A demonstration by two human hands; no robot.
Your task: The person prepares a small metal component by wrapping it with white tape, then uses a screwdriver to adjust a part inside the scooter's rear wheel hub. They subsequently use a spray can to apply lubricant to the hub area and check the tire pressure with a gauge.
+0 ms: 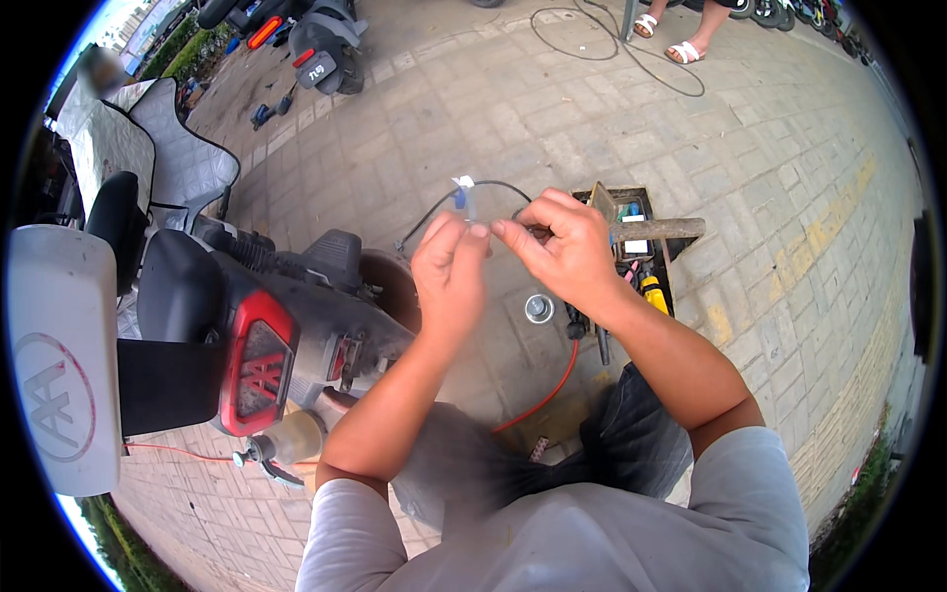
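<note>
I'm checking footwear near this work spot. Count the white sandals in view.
2. One white sandal is near the top edge, right of centre; the other white sandal is just right of it and slightly lower.

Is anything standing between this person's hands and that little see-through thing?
Nothing visible. The left hand has its fingertips at the lower end of the small clear piece, with the right hand close beside; a thin black cable shows behind, not between.
</note>
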